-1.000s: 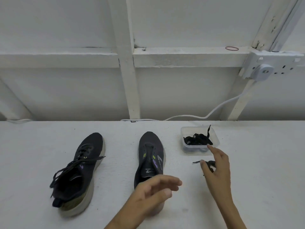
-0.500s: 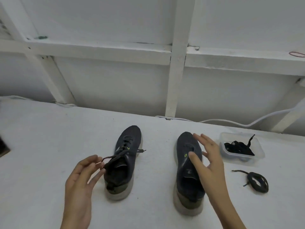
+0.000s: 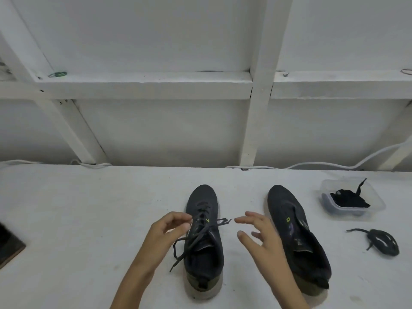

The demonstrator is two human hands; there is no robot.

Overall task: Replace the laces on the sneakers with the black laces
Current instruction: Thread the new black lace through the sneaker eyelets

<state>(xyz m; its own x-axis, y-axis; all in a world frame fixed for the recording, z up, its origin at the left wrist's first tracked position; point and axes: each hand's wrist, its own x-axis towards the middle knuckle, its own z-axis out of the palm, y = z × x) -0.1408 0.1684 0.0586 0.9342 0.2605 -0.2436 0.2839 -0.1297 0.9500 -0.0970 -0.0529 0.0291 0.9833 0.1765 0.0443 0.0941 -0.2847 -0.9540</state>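
Two dark sneakers stand toe-away on the white table. The left sneaker [image 3: 204, 239] carries a loosened dark lace [image 3: 196, 236], with one end trailing off its left side and the other pointing right. My left hand [image 3: 169, 230] pinches that lace at the eyelets on the shoe's left edge. Between the two shoes hovers my right hand [image 3: 256, 235], fingers spread and holding nothing. The right sneaker [image 3: 296, 235] has no lace. A coiled black lace [image 3: 383, 241] lies on the table to its right.
A clear plastic tub [image 3: 379, 205] holding more black laces sits at the back right. A white cable [image 3: 323, 165] runs along the table's back edge under the white-beamed wall. A dark flat object [image 3: 9, 244] pokes in at the left edge.
My right hand left the coiled lace on the table and moved left to between the shoes. My left hand moved from the lace end up to the laced sneaker's eyelets.
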